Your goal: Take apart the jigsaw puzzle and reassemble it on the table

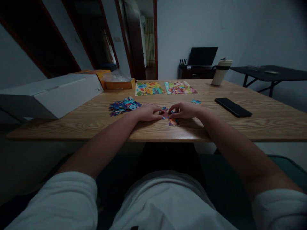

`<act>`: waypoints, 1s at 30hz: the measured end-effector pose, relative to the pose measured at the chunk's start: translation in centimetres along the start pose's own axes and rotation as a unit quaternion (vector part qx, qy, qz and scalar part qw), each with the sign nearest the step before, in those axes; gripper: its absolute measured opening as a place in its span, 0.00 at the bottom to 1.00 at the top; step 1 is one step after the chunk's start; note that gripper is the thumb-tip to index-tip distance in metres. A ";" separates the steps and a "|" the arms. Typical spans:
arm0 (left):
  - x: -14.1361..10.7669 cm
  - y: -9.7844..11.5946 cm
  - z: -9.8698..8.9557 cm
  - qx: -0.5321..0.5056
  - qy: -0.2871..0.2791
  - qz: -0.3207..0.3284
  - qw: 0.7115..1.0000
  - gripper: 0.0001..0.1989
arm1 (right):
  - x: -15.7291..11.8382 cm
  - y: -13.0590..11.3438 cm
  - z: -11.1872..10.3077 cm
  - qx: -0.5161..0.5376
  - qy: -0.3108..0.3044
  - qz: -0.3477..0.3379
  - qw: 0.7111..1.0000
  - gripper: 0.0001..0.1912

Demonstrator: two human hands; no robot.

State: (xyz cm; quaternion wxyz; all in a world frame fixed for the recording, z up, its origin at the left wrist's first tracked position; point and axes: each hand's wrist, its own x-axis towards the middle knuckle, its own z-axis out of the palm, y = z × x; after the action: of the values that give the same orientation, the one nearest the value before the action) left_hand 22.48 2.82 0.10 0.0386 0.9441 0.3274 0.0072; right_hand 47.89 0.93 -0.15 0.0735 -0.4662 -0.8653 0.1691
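My left hand (151, 112) rests on the table, thumb and fingers closed at the edge of a purplish jigsaw piece (166, 114). From the other side, my right hand (185, 110) curls its fingers down in a pinch on the joined jigsaw pieces. An orange and brown part of the joined pieces (173, 121) shows below the right fingertips; the rest is partly covered by both hands. A heap of loose blue and purple jigsaw pieces (125, 105) lies to the left of my left hand. Beyond my right hand lies a light blue piece (195, 101).
Two pictured puzzle sheets, one yellow-green (149, 88) and one pink (180, 87), lie farther back. A black phone (232, 107) and a white tumbler (221, 73) are on the right. At left stand a white box (55, 92) and an orange box (120, 84) holding clear plastic.
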 end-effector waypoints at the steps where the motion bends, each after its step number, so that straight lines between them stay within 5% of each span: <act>1: 0.0 -0.1 0.0 0.001 0.001 -0.002 1.000 0.27 | -0.1 -0.1 0.0 0.002 -0.001 0.004 1.000 0.20; 15: 0.1 -1.0 0.3 -0.019 0.007 0.017 1.000 0.27 | 0.1 -0.9 0.5 0.020 0.015 0.016 1.000 0.20; 30: 0.3 -1.5 -0.1 -0.006 -0.016 -0.045 0.999 0.29 | 1.5 -1.2 0.3 -0.022 0.016 0.020 0.999 0.21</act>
State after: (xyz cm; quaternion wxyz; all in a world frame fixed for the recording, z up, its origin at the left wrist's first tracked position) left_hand 21.81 4.14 0.08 0.0493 0.9280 0.3692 -0.0075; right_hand 46.06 1.52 -0.07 0.0737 -0.4877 -0.8580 0.1436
